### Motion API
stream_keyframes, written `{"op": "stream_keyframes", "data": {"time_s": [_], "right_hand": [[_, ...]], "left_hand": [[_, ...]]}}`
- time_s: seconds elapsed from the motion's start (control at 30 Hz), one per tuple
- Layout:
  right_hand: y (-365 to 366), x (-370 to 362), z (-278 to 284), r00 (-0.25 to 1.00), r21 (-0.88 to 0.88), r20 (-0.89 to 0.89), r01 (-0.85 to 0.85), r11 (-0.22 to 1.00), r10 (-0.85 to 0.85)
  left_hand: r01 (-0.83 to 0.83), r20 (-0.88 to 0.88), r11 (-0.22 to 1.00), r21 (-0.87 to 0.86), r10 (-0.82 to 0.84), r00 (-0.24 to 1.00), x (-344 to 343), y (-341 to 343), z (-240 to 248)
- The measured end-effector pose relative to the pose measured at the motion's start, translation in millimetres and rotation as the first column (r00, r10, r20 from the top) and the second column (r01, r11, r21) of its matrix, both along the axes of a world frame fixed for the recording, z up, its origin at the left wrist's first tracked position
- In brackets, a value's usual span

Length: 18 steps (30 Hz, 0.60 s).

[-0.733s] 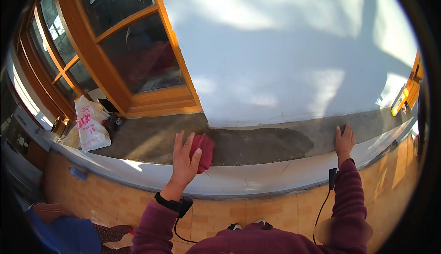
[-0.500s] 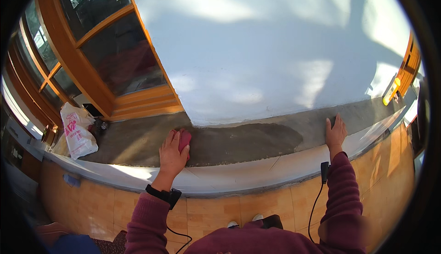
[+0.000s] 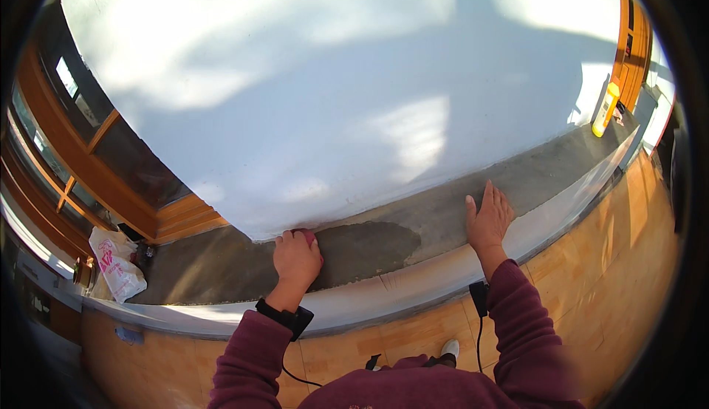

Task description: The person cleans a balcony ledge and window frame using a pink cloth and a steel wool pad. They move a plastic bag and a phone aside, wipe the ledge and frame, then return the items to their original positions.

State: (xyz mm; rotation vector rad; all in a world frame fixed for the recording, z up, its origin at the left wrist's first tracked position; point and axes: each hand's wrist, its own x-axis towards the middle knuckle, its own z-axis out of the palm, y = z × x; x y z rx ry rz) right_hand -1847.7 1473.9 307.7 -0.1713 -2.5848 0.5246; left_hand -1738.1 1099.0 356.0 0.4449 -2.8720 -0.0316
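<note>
My left hand [image 3: 297,258] is closed over a folded red cloth [image 3: 307,236], whose edge shows past the fingers; it could be a sponge, as most of it is covered. Hand and cloth press on a grey cement ledge [image 3: 214,267] at the foot of the white wall, close to the wall's corner. Right of the cloth a dark wet patch [image 3: 369,245] spreads over the ledge. Beyond the patch's right end, my right hand [image 3: 489,220] rests flat on the lighter part of the ledge, thumb apart from the fingers and nothing in it.
The white wall [image 3: 310,113] rises behind the ledge. A white plastic bag with pink print [image 3: 118,265] sits at the ledge's left end by the wooden window frame [image 3: 181,220]. At the far right stands a yellow bottle [image 3: 606,110]. Below lies a tan tiled floor [image 3: 576,298].
My left hand has slid the cloth rightward past the wall's corner, up against the wall's foot. My right hand stays flat on the ledge. The whole view has swung to the right.
</note>
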Motion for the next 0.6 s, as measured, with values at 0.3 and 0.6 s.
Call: {"op": "stream_keyframes", "data": {"time_s": [0.3, 0.6], "right_hand": [[3, 11, 7, 0.965, -0.123, -0.105, -0.252, 0.96, 0.24], [34, 4, 7, 0.857, -0.635, -0.262, -0.5, 0.59, 0.444]], "left_hand": [[0.037, 0.013, 0.999, -0.012, -0.037, 0.999, -53, 128, 8], [0.417, -0.143, 0.907, 0.051, -0.407, 0.902, -138, 315, -14]]}}
